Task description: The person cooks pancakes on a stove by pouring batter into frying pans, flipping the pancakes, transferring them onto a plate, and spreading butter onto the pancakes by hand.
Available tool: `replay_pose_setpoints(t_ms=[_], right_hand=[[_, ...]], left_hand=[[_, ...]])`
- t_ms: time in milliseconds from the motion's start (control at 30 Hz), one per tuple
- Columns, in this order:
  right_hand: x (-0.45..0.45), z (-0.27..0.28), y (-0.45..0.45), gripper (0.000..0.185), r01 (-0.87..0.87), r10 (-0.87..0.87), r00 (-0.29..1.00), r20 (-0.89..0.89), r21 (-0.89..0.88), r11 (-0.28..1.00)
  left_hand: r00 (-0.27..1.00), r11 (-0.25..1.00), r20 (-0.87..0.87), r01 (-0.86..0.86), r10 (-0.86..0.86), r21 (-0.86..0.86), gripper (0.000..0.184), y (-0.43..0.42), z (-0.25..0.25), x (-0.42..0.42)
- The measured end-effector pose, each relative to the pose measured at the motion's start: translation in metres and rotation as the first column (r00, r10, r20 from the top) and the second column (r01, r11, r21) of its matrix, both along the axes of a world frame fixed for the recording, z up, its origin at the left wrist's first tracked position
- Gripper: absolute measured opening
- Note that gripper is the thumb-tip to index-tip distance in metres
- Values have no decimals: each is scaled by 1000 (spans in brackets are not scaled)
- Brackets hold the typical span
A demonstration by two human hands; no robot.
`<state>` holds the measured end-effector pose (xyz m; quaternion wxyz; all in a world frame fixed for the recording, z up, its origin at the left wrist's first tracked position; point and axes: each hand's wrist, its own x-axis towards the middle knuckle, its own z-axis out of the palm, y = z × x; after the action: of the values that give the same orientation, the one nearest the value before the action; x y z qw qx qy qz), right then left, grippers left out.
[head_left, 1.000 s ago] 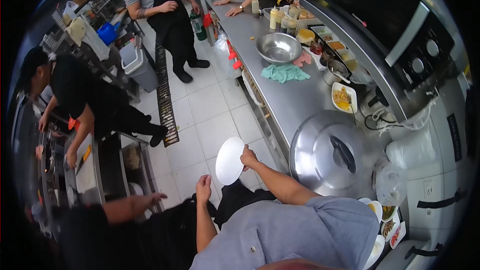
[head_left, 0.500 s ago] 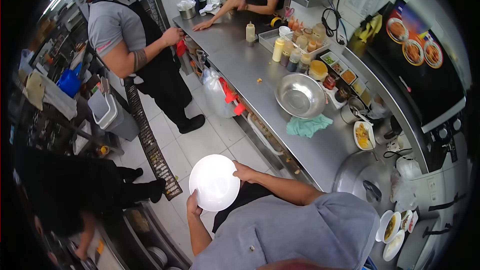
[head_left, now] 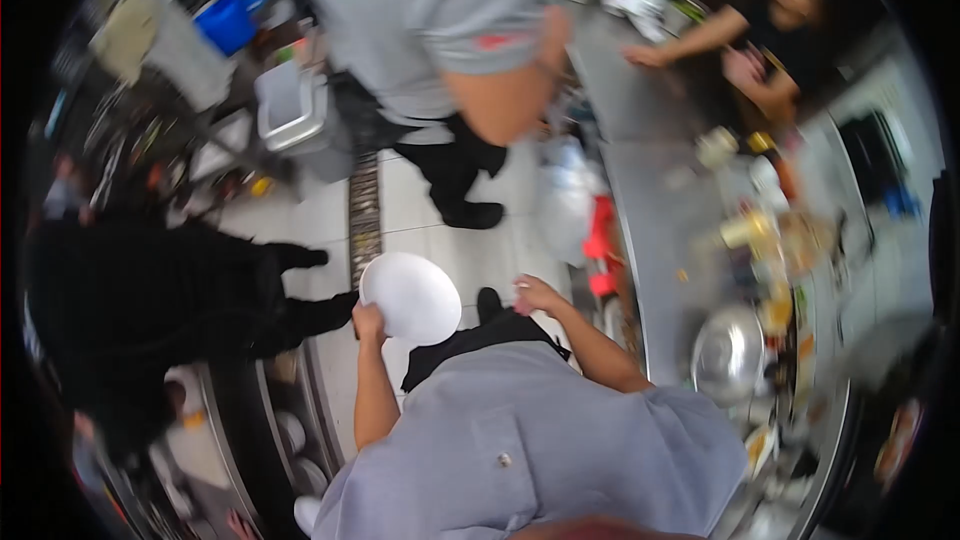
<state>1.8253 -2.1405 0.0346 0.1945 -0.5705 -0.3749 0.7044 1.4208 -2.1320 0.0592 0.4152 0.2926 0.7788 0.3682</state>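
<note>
A white round plate [head_left: 411, 298] is held out at its left rim by my left hand [head_left: 369, 322], closed on the edge. The plate is tilted, and its face looks bare. My right hand [head_left: 539, 295] is apart from the plate, to its right, with thumb and fingers loosely curled and a gap between them. It is slightly smeared, and I make out nothing held in it. Below both hands is my dark apron [head_left: 485, 342].
A co-worker in a grey shirt [head_left: 420, 30] stands close ahead. Another in black [head_left: 170, 300] is at the left. A steel counter [head_left: 650, 200] runs along the right, carrying a metal bowl [head_left: 728, 353] and bottles. Beyond it, a person leans on the counter. A grey bin [head_left: 295, 125] stands ahead left.
The view has swung left. My right hand has let go of the plate and moved right; my left hand alone keeps it. The grey-shirted co-worker now appears much closer.
</note>
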Motion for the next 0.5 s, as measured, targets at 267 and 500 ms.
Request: replay_pose_setpoints(t_ms=[267,500], right_hand=[[37,-15,78,30,97,-66,948,311,-85,992],[34,-37,83,28,5,69,781,620,-117,993]], left_hand=[[950,940,47,-298,309,-168,42,99,38,-41],[682,937,719,147,136,-317,56,154,-66,-127]])
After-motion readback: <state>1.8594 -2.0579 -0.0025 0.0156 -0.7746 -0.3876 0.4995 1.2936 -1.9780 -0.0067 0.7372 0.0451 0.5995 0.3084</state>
